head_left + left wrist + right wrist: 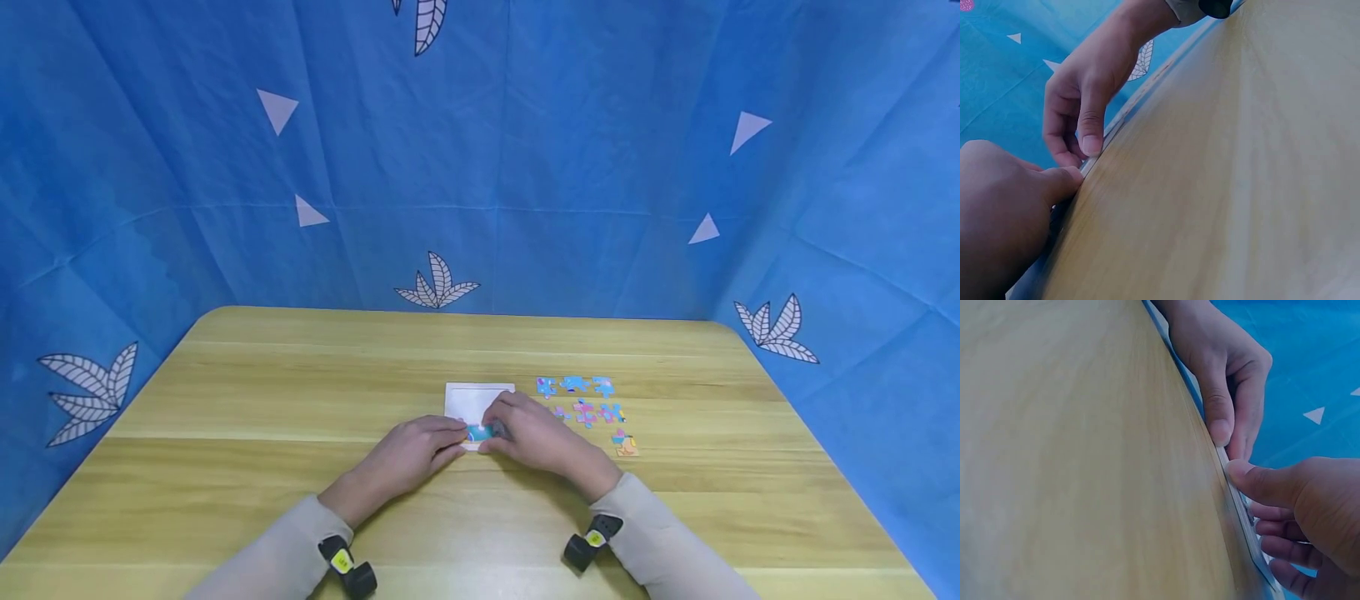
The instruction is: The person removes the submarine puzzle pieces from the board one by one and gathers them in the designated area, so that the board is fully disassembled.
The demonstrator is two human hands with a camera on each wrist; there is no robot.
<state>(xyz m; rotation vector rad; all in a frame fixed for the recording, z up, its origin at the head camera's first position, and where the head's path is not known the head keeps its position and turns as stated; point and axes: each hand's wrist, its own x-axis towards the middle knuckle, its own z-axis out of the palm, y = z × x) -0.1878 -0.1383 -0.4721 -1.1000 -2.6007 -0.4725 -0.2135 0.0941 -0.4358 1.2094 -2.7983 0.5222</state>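
A small white puzzle tray (pixel 468 400) lies on the table between both hands, with teal jigsaw pieces (pixel 478 432) along its near side. My left hand (pixel 408 454) grips the tray's near left corner, its thumb by the front edge and its fingers reaching over the left side. From the right, my right hand (pixel 528 429) curls over the near right part and pinches a jigsaw piece there, mostly hidden by the fingers. In the right wrist view, the right thumb (pixel 1244 475) touches the tray's edge close to the left thumb (pixel 1219 428).
Right of the tray, loose jigsaw pieces (pixel 575 383) lie in rows, with more pink and blue pieces (pixel 584 412) below them and an orange-yellow piece (pixel 626 444) nearest. A wooden table (pixel 300 375) carries everything; a blue patterned cloth (pixel 510 150) hangs behind.
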